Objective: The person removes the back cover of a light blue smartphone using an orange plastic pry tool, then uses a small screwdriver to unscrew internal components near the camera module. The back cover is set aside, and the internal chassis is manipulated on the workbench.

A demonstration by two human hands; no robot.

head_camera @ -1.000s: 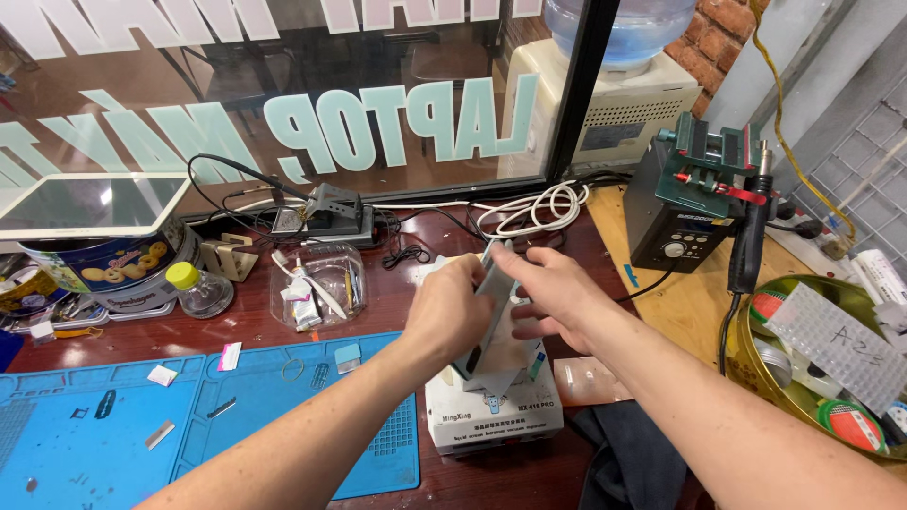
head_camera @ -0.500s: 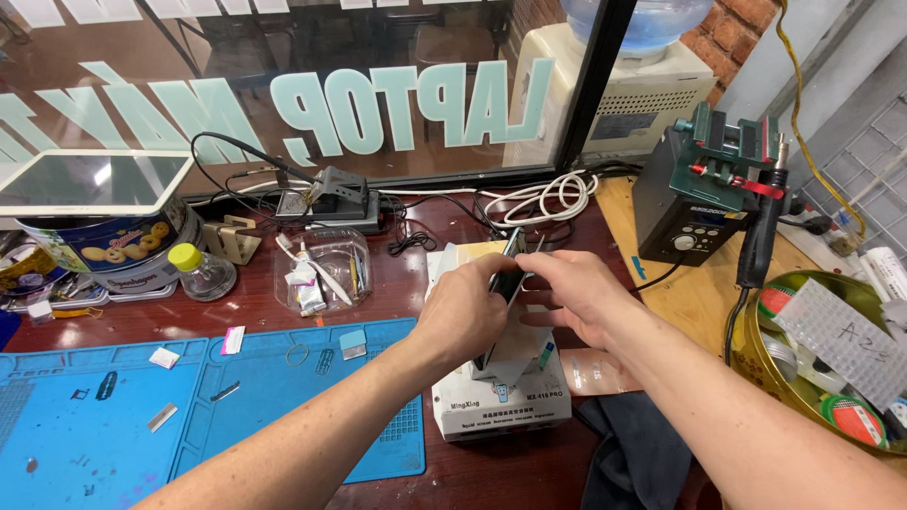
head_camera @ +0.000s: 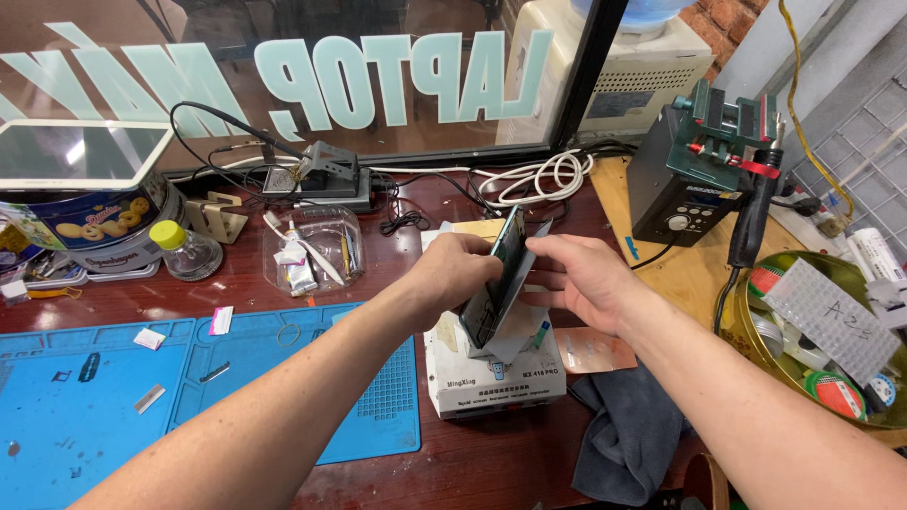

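Both hands hold a dark phone (head_camera: 498, 279) tilted on edge above a small white box-shaped machine (head_camera: 491, 373) at the middle of the dark red workbench. My left hand (head_camera: 453, 274) grips the phone's left side. My right hand (head_camera: 581, 279) presses on its right side, where a thin panel stands slightly away from the body. The phone's lower end rests near the top of the white machine.
A blue work mat (head_camera: 189, 387) with small parts lies at left. Behind are a clear tub of tools (head_camera: 312, 250), a yellow-capped bottle (head_camera: 184, 250), a biscuit tin (head_camera: 85, 231) and coiled white cable (head_camera: 539, 175). A black station (head_camera: 685, 184), round tray (head_camera: 822, 331) and grey cloth (head_camera: 628, 434) lie right.
The phone has been turned more upright and raised a little between both hands, and the view has shifted slightly closer to the bench.
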